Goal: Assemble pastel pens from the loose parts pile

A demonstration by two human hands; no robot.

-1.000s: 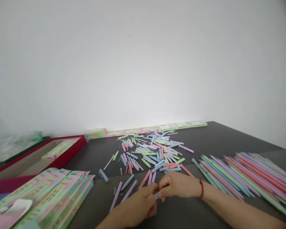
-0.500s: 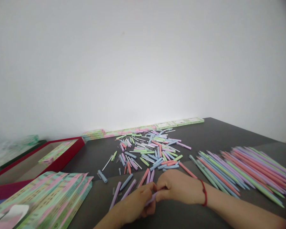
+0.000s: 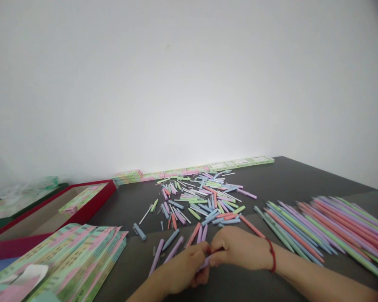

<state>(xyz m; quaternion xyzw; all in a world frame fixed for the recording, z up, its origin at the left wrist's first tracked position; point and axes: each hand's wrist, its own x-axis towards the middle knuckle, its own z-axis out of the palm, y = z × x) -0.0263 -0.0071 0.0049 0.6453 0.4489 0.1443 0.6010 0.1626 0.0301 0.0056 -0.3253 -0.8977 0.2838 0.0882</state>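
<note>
Over the surface (image 3: 239,285), the left hand (image 3: 185,268) and right hand (image 3: 239,249) were together, fingers of both gripping a purple piece (image 3: 204,263) between them. Loose parts (image 3: 212,197) lay scattered beyond, long pens (image 3: 329,235) to the right.

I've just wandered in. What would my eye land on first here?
Probably the jumble of pastel pen pieces strewn across the middle of the dark table. Just in front, the left hand and right hand pinch a small purple piece between them, a red bracelet on the right wrist. Long pastel pens fan out at right, while a red box stands at left.
</note>
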